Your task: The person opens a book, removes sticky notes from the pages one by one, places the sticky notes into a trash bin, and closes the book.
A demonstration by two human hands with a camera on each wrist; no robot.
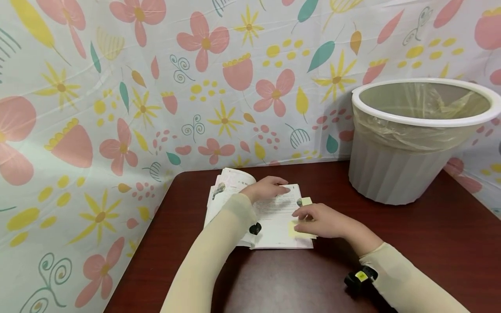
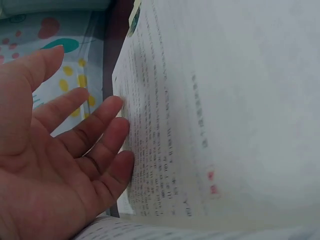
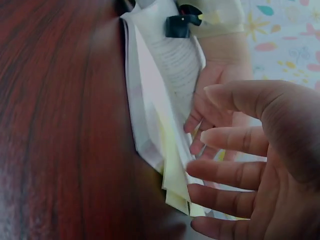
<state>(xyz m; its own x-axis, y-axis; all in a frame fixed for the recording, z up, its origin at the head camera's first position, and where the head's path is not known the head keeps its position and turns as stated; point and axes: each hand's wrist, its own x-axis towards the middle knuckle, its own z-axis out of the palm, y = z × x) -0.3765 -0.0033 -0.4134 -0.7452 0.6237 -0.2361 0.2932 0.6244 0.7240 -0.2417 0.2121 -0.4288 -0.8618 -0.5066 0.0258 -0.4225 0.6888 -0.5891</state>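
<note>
An open book [image 1: 270, 237] with printed pages lies on the dark red-brown table. Pale yellow sticky notes [image 1: 306, 201] stick out past its right edge; in the right wrist view several yellow slips [image 3: 175, 180] fan out between the pages. Across the upper part of the right-hand page reaches my left hand [image 1: 266, 189]; its loosely bent fingers touch the page [image 2: 165, 125] and grip nothing. My right hand [image 1: 326, 221] is at the book's right edge, fingers spread and slightly bent, the fingertips at the page edge and the yellow notes. Whether they press on the paper I cannot tell.
A grey ribbed bin [image 1: 391, 169] with a white rim and a clear plastic liner stands at the table's back right. Behind the table [image 1: 282, 278] hangs a flower-patterned cloth [image 1: 148, 87]. Each wrist carries a small black camera mount.
</note>
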